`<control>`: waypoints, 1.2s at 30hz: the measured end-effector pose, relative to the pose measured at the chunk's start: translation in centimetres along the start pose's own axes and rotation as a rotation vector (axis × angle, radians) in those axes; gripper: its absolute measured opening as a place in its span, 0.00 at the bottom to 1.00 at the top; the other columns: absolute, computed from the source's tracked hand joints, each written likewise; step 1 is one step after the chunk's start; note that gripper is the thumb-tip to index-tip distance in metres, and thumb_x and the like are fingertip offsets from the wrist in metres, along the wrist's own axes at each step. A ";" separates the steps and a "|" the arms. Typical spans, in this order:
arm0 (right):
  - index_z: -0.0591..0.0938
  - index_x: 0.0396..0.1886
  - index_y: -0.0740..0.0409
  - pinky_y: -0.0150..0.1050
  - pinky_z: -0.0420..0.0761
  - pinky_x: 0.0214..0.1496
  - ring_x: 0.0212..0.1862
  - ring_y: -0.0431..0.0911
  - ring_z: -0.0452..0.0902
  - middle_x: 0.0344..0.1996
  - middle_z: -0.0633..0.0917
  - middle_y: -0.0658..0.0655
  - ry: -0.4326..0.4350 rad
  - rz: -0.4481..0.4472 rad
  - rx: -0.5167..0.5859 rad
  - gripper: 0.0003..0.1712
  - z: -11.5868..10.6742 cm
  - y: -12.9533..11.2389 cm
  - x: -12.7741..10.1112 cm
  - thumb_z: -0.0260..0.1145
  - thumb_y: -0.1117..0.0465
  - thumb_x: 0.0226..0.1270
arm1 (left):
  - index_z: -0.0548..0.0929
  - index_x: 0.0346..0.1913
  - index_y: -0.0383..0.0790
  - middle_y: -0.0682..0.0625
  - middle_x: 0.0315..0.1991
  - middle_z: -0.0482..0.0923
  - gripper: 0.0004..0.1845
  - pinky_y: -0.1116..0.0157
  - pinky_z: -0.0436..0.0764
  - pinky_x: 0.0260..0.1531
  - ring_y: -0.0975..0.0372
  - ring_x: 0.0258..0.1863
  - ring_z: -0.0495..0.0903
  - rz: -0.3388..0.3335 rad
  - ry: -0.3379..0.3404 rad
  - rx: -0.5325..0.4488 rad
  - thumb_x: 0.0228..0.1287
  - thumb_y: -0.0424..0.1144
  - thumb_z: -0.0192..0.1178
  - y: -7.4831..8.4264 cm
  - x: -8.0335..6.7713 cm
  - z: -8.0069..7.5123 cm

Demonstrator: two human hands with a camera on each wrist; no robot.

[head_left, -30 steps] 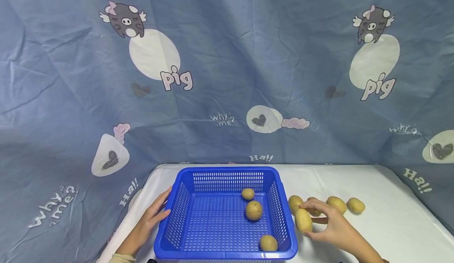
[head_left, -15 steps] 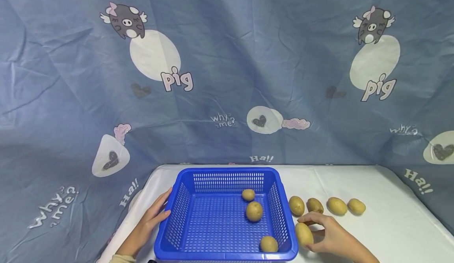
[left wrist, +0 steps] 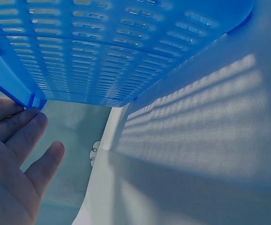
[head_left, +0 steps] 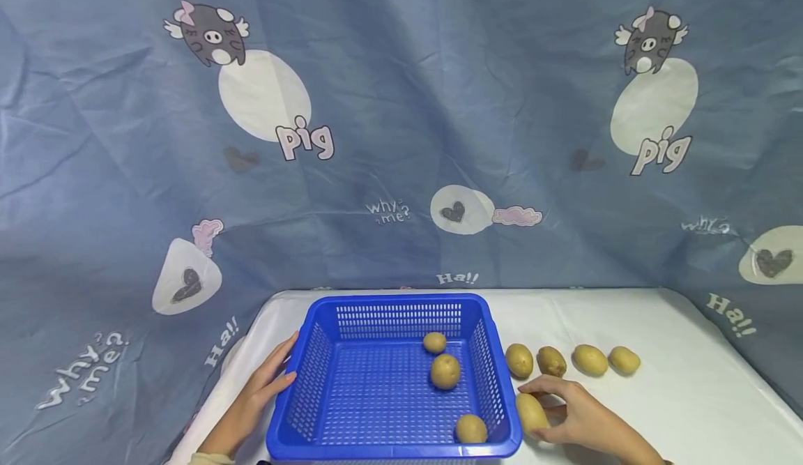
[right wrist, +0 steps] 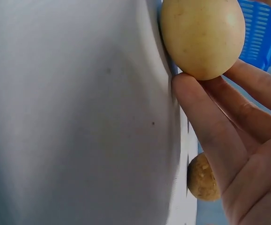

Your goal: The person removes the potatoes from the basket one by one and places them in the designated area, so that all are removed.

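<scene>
A blue plastic basket [head_left: 395, 450] holds three potatoes: a small potato [head_left: 435, 342] at the back, a rounder potato [head_left: 445, 371], and another potato [head_left: 470, 429] in the front right corner. At its left side, my left hand [head_left: 251, 399] touches the rim with nearly straight fingers; the left wrist view shows the fingertips [left wrist: 38, 123] at the rim's underside. Just outside the right wall, my right hand [head_left: 583, 413] holds a pale yellow potato [head_left: 531, 415] between thumb and fingers. The right wrist view has this potato [right wrist: 203, 37] close by the white tabletop.
Behind my right hand, a row of loose potatoes runs rightward: an oval potato [head_left: 519, 360], a darker brown potato [head_left: 552, 362], then two yellow potatoes [head_left: 590, 360]. They lie on a white-covered table [head_left: 696, 381]. A blue printed curtain [head_left: 376, 137] hangs behind and beside it.
My right hand has shifted toward the near edge with the pale potato, uncovering the row behind it. The left hand and basket hold their places; the head view has shifted slightly.
</scene>
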State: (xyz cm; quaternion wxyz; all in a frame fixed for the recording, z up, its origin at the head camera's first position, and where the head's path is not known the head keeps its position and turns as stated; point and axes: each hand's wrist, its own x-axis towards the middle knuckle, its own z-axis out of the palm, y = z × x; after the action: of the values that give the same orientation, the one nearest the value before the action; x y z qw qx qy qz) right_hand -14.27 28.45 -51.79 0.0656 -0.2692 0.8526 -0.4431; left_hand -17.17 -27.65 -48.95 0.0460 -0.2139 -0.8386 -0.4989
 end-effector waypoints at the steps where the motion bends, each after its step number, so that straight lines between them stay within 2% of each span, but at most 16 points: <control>1: 0.83 0.58 0.61 0.34 0.89 0.50 0.55 0.31 0.82 0.54 0.87 0.61 -0.002 -0.007 0.000 0.30 0.1 0.0 0.0 0.81 0.56 0.57 | 0.56 0.83 0.41 0.34 0.79 0.60 0.34 0.80 0.68 0.63 0.85 0.66 0.63 -0.003 0.002 0.002 0.78 0.37 0.49 0.0 0.0 0.0; 6: 0.82 0.58 0.63 0.32 0.89 0.49 0.55 0.34 0.83 0.54 0.87 0.63 -0.006 -0.029 0.004 0.32 0.1 -0.1 0.2 0.81 0.58 0.55 | 0.56 0.82 0.41 0.33 0.79 0.59 0.34 0.81 0.65 0.64 0.86 0.66 0.62 -0.005 0.003 -0.022 0.77 0.36 0.49 -0.1 -0.1 0.0; 13: 0.82 0.58 0.66 0.30 0.88 0.48 0.54 0.32 0.82 0.54 0.87 0.64 -0.006 -0.014 -0.019 0.33 -0.4 -0.3 0.2 0.82 0.59 0.53 | 0.57 0.81 0.35 0.28 0.77 0.59 0.34 0.84 0.64 0.62 0.86 0.66 0.63 0.062 0.010 -0.048 0.75 0.32 0.49 -0.2 -0.1 0.1; 16: 0.81 0.58 0.68 0.30 0.88 0.49 0.54 0.32 0.82 0.54 0.86 0.65 -0.009 -0.003 -0.025 0.34 -0.7 -0.2 0.0 0.82 0.59 0.53 | 0.58 0.81 0.35 0.28 0.77 0.59 0.34 0.84 0.64 0.63 0.85 0.67 0.63 0.073 0.011 -0.049 0.75 0.32 0.49 -0.2 0.0 0.1; 22: 0.81 0.59 0.68 0.30 0.88 0.50 0.55 0.32 0.82 0.55 0.86 0.66 -0.018 0.007 -0.018 0.34 -1.0 0.0 -0.1 0.82 0.59 0.54 | 0.57 0.82 0.38 0.29 0.78 0.59 0.34 0.84 0.64 0.63 0.86 0.67 0.62 0.046 0.004 -0.032 0.77 0.34 0.49 -0.2 0.1 -0.1; 29: 0.81 0.59 0.66 0.30 0.88 0.47 0.53 0.30 0.80 0.53 0.87 0.61 -0.012 0.013 -0.040 0.36 -0.8 0.0 0.1 0.83 0.56 0.53 | 0.55 0.83 0.41 0.31 0.79 0.57 0.34 0.84 0.63 0.63 0.86 0.67 0.62 0.010 -0.011 -0.036 0.78 0.35 0.48 -0.1 0.1 -0.2; 36: 0.81 0.59 0.66 0.28 0.88 0.47 0.54 0.30 0.80 0.53 0.87 0.62 0.002 0.019 -0.058 0.36 -0.7 -0.3 -0.1 0.84 0.57 0.52 | 0.55 0.82 0.38 0.29 0.79 0.57 0.33 0.86 0.61 0.63 0.87 0.68 0.60 0.023 -0.016 -0.034 0.78 0.34 0.48 -0.2 0.2 -0.2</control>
State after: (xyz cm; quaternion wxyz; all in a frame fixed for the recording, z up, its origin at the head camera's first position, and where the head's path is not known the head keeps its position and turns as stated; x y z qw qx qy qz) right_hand -14.31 28.87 -51.16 0.0609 -0.2625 0.8676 -0.4179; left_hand -17.40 -27.84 -48.92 0.0415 -0.2283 -0.8277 -0.5110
